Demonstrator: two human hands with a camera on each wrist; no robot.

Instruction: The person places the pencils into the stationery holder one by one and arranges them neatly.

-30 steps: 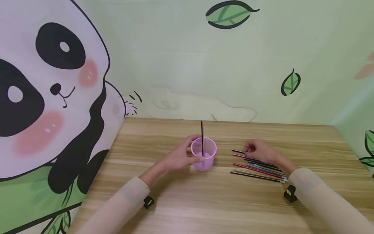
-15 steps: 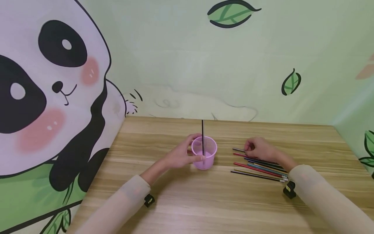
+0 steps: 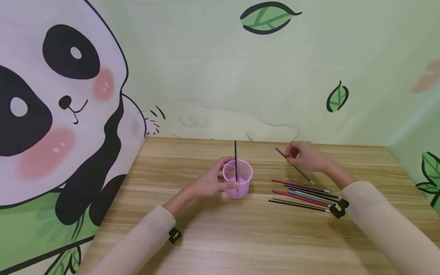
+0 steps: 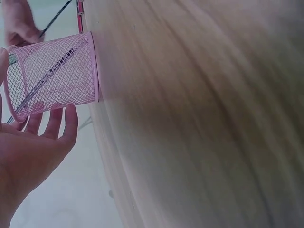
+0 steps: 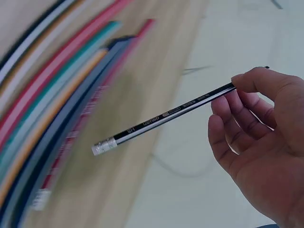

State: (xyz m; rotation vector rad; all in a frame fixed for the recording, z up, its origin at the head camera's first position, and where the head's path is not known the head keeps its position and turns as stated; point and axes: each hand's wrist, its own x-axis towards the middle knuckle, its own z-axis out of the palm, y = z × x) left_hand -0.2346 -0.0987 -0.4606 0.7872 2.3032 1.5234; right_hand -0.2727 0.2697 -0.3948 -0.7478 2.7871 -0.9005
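Note:
A pink mesh pencil cup (image 3: pixel 243 189) stands on the wooden table, with one black pencil (image 3: pixel 235 151) upright inside it. My left hand (image 3: pixel 207 184) holds the cup from the left, thumb at the near side and fingers curving round the far side. To the right, my right hand (image 3: pixel 307 156) pinches a black-and-silver striped pencil (image 5: pixel 175 110) near its dark end. That pencil slants above the table, its white eraser and metal band pointing down to the right. Beneath it lies a loose row of pencils (image 3: pixel 299 204) in red, blue, teal, yellow and black.
The wooden table (image 3: pixel 247 240) ends at a pale green backdrop (image 3: pixel 206 76) with painted leaves. A large painted panda (image 3: pixel 79 114) covers the left side. A small black device (image 3: pixel 338 209) on the right sleeve overlaps the pencils' eraser ends in the head view.
My right hand has lifted the black-and-silver pencil off the table, moving up and away from the row and tilting it. My left hand stays on the cup.

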